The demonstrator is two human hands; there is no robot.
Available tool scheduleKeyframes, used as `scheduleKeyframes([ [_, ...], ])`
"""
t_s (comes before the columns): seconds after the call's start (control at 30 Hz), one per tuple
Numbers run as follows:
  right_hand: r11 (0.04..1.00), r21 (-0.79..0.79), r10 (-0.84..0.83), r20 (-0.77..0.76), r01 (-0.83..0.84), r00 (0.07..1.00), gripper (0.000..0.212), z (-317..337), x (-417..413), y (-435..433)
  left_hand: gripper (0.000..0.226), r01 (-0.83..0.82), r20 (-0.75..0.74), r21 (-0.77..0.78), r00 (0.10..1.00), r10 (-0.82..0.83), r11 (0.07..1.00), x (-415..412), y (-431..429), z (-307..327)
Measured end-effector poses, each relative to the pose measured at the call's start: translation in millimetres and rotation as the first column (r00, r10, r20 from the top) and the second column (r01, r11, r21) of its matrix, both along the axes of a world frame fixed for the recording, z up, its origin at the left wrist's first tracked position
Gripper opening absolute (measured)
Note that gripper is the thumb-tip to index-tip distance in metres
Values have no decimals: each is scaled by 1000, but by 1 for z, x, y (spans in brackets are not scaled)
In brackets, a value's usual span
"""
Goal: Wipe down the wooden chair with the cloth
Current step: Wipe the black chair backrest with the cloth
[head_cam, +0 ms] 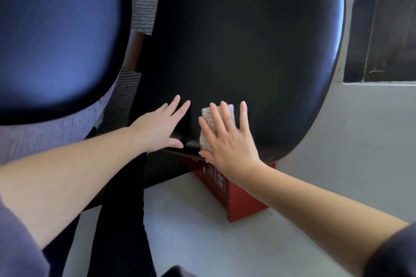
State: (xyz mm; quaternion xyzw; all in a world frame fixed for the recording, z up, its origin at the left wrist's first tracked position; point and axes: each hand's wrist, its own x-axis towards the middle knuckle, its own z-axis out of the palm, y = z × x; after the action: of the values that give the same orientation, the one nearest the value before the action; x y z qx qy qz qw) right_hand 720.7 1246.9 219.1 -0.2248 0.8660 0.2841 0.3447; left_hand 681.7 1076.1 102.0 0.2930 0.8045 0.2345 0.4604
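The cloth (pixel 206 117) is pressed flat against the lower part of the chair (pixel 247 40) by the right hand (pixel 227 139), whose straight fingers are spread over it (only the pale, speckled edges are seen around them). Just beside it, the left hand (pixel 162 126) is laid flat on the same dark surface, fingers straight, thumb along the bottom edge. A red box (pixel 236 198) is seen below, and a second dark chair (pixel 56 40) at the left.

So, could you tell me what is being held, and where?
Nothing gripped: the right hand presses the cloth flat against the chair; left hand rests bare beside it.
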Motion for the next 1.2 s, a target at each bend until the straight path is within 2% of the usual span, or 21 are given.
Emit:
scheduleKeyframes([
  [0.17,997,32,-69,-76,71,995,76,-20,-30,-3,109,-18,89,-6,996,18,1000,-2,-5,-5],
  [0.33,991,103,-67,-154,84,986,74,-29,-82,17,110,-103,163,29,982,97,994,-10,4,-4],
  [0.5,987,135,-54,-259,92,964,75,-34,-124,35,121,-128,198,52,973,115,990,-27,18,-5],
  [0.93,984,149,-18,-474,101,880,74,-24,-211,74,135,-130,86,87,989,123,988,-106,62,2],
  [1.2,962,43,-198,-569,270,798,71,-1,-265,96,139,-198,50,120,980,193,973,-159,88,6],
])
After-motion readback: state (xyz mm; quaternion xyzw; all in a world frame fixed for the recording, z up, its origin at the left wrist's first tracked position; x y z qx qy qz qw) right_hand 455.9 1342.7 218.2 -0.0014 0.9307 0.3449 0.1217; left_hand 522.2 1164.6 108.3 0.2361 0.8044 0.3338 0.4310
